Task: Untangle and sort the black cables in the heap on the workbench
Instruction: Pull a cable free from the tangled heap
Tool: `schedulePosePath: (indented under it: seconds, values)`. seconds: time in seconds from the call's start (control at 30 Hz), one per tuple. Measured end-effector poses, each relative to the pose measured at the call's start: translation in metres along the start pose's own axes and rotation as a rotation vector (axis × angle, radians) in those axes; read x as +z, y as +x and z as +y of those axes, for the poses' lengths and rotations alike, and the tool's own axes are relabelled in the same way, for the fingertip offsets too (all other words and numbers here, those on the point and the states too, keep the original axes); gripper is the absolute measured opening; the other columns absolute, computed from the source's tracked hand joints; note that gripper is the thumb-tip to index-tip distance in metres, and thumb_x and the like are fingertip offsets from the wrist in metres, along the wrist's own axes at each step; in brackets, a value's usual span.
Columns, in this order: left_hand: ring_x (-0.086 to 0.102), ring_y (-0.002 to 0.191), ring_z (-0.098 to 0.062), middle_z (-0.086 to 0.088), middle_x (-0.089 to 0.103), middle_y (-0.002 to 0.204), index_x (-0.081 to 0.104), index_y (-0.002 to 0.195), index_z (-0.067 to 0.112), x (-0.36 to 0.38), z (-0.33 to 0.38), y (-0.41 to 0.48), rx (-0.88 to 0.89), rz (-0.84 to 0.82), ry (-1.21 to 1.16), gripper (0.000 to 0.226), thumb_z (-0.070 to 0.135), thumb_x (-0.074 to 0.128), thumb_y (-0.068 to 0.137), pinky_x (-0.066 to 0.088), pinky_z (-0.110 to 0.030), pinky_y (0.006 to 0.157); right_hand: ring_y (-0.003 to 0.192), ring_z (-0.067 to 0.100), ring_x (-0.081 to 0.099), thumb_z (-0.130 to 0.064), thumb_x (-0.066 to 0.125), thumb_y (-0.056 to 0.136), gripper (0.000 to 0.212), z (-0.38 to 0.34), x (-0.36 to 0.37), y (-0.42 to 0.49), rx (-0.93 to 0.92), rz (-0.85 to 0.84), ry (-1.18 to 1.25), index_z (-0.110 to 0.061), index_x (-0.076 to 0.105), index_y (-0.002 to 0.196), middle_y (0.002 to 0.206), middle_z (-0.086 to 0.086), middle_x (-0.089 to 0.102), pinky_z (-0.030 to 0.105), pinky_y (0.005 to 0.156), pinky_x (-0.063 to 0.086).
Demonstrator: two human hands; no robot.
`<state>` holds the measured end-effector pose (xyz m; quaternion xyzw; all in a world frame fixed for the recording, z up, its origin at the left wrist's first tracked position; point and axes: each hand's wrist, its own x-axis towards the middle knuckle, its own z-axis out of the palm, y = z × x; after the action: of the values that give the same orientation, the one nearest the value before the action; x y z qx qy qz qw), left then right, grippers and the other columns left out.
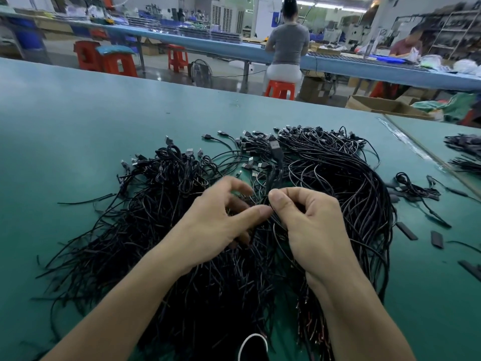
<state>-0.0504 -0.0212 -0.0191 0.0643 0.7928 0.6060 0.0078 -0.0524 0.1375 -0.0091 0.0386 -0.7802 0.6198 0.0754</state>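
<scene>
Left hand, right hand: each grip pinching thin black cables atop tangled heap; matte green workbench.

seated person on red stool | floor fan | cardboard box | blue bench

No text can be read. Marks on the USB plug raised at the far side of the cable heap are blurred (small too). The blue panel far beyond the heap is illegible.
</scene>
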Motion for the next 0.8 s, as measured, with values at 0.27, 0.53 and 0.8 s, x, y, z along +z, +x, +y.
schedulePosePath:
  seconds: [0.27,0.53,0.8]
  values:
    - [0.055,0.043,-0.002,0.006,0.069,0.059,0.068,0.088,0.016,-0.016,-0.017,0.008,-0.026,0.258,0.069,0.014,0.028,0.065,0.094,0.042,-0.014,0.042,0.091,0.003,0.06,-0.038,0.061,0.096,0.018,0.01,-0.012,0.005,-0.081,0.048,-0.581,-0.03,0.066,0.111,0.104,-0.011,0.065,0.02,0.08,0.048]
    - [0.05,0.05,-0.002,0.0,0.061,0.075,0.064,0.108,0.002,-0.039,-0.042,0.027,-0.22,0.621,-0.381,0.015,0.014,0.059,0.1,0.047,-0.019,0.045,0.125,0.024,0.043,-0.032,0.043,0.103,0.04,0.026,-0.016,0.004,0.122,-0.01,-1.065,-0.028,0.043,0.144,0.138,-0.004,0.052,0.039,0.092,0.031]
    - [0.066,0.081,-0.008,-0.005,0.062,0.104,0.026,0.155,0.015,-0.035,-0.034,0.024,-0.078,0.654,-0.49,0.075,0.005,0.067,0.093,0.058,-0.025,0.074,0.093,0.018,0.049,-0.034,0.051,0.102,0.021,0.027,-0.015,0.005,-0.027,0.118,-0.991,-0.031,0.071,0.107,0.093,-0.007,0.052,0.033,0.079,0.029]
